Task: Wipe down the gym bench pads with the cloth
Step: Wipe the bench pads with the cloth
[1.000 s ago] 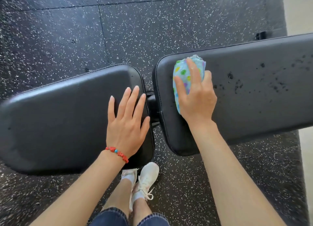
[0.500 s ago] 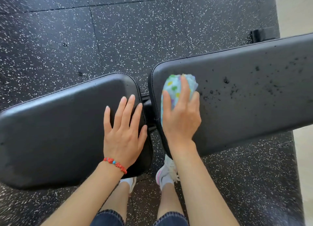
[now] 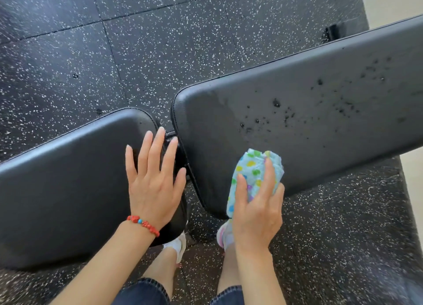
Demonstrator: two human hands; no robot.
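Black rubber gym floor [image 3: 160, 53] with white speckles everywhere, and a two-piece bench sitting over it. So the right hand [image 3: 256, 213] has its fingers and thumb wrapped round a bunched-up cloth [image 3: 251, 169], light blue with coloured dots, and it's pressing that down on the near edge of the right pad [image 3: 320, 126], close to the rounded corner. Part of the cloth hangs off over the edge under the palm. From there outward: that pad has a smeary patch near its left end, and a scatter of dark droplets further right, well apart from the cloth. Looks to me like we're mid-wipe on this pad, with only its left end done so far. Next move would need the cloth pushed out right across those droplets with steady pressure, maybe opened up flatter to cover more. The left hand [image 3: 153, 181] is flat and relaxed, fingers straight and slightly spread, resting on the end of the left pad [image 3: 68, 185] with fingertips reaching the gap between the pads, holding nothing, probably just bracing. Red bead bracelet [image 3: 143, 223] on that wrist. Right forearm comes up nearly straight from below, wrist fairly straight.
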